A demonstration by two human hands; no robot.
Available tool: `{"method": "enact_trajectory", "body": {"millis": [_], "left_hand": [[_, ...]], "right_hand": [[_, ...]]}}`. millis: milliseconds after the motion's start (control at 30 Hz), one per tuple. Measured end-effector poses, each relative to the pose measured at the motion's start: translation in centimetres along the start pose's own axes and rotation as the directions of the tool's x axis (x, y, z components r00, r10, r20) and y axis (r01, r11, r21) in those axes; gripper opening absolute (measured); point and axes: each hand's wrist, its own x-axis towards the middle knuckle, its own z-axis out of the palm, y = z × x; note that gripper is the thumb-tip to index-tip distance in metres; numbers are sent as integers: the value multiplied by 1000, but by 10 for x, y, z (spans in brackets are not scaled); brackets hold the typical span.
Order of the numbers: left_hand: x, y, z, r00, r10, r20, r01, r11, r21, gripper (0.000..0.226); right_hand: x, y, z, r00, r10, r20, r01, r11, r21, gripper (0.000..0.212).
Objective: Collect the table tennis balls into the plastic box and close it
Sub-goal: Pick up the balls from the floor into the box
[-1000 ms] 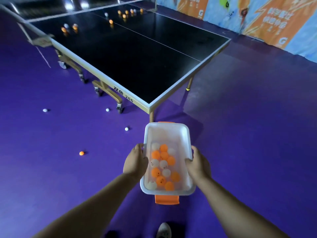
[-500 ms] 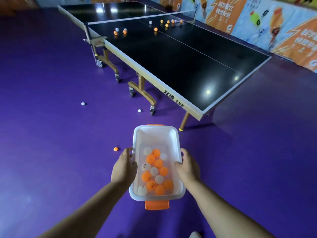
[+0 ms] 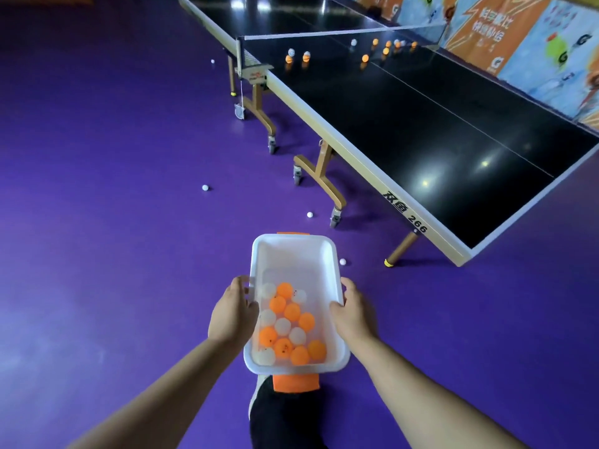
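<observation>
I hold a white plastic box (image 3: 293,251) with orange latches in front of me, without a lid on it. My left hand (image 3: 231,314) grips its left rim and my right hand (image 3: 351,314) grips its right rim. Several orange and white balls (image 3: 287,328) lie in its near half. White balls lie loose on the purple floor: one just right of the box (image 3: 342,261), one ahead (image 3: 310,214), one further left (image 3: 205,187). More balls rest on the black table by the net, two orange ones (image 3: 297,57) at left and a cluster (image 3: 385,48) at right.
The table tennis table (image 3: 405,124) runs from the right foreground to the back, on wheeled wooden legs (image 3: 324,176). Its net (image 3: 340,37) crosses the far part. Printed banners (image 3: 518,37) line the right wall. A far white ball (image 3: 212,61) lies on the floor beyond the net post.
My view has swung left and moved forward along the table's side. The box stays gripped in both hands. The orange floor ball seen earlier is out of sight.
</observation>
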Motion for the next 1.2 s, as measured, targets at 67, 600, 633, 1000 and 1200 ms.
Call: {"method": "enact_trajectory", "body": {"millis": [67, 600, 633, 1000, 1200], "left_hand": [[28, -4, -14, 1000, -23, 11, 23, 1000, 21, 43], [272, -11, -137, 992, -123, 16, 120, 984, 135, 58], [289, -13, -141, 994, -110, 21, 105, 984, 145, 58], [479, -41, -214, 979, 136, 154, -164, 969, 187, 49], [557, -51, -222, 927, 208, 312, -255, 960, 118, 53]], "right_hand": [[27, -22, 15, 1000, -14, 17, 14, 1000, 4, 48], [227, -234, 109, 990, -125, 68, 121, 991, 58, 44], [237, -244, 114, 991, -119, 54, 116, 992, 56, 43], [292, -346, 207, 973, 210, -94, -186, 959, 213, 44], [310, -366, 245, 927, 350, -137, -311, 918, 244, 44]]}}
